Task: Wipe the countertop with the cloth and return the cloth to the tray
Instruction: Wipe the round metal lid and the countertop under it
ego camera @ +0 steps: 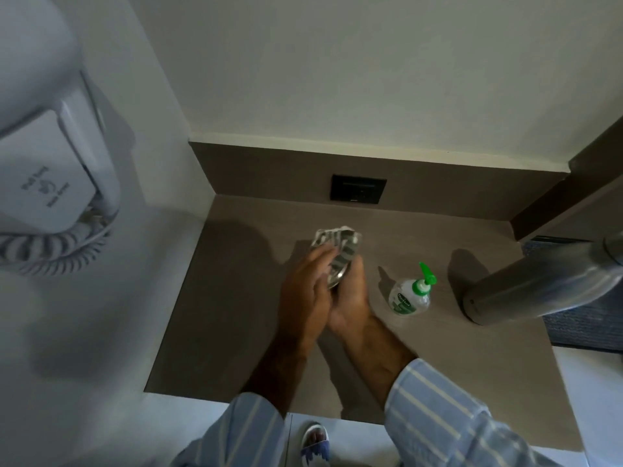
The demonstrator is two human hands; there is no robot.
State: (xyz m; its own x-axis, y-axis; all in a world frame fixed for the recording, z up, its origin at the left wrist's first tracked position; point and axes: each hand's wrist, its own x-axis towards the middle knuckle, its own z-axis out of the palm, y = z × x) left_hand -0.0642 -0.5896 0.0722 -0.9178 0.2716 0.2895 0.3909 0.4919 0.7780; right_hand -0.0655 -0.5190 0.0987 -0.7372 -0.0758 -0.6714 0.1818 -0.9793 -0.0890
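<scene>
A grey-and-white striped cloth [338,244] lies bunched on a small shiny metal tray [334,281] in the middle of the brown countertop [229,305]. My left hand [305,288] rests over the near left part of the cloth, fingers curled onto it. My right hand [350,298] cups the tray's right side, thumb along its rim. The two hands meet at the tray and hide most of it; only a sliver of metal shows between them.
A clear sanitizer bottle with a green pump [412,293] stands just right of my right hand. A metal cylinder [539,281] leans in from the right. A black socket plate [358,188] sits in the back splash. A white wall-mounted dryer with coiled cord [50,183] hangs on the left.
</scene>
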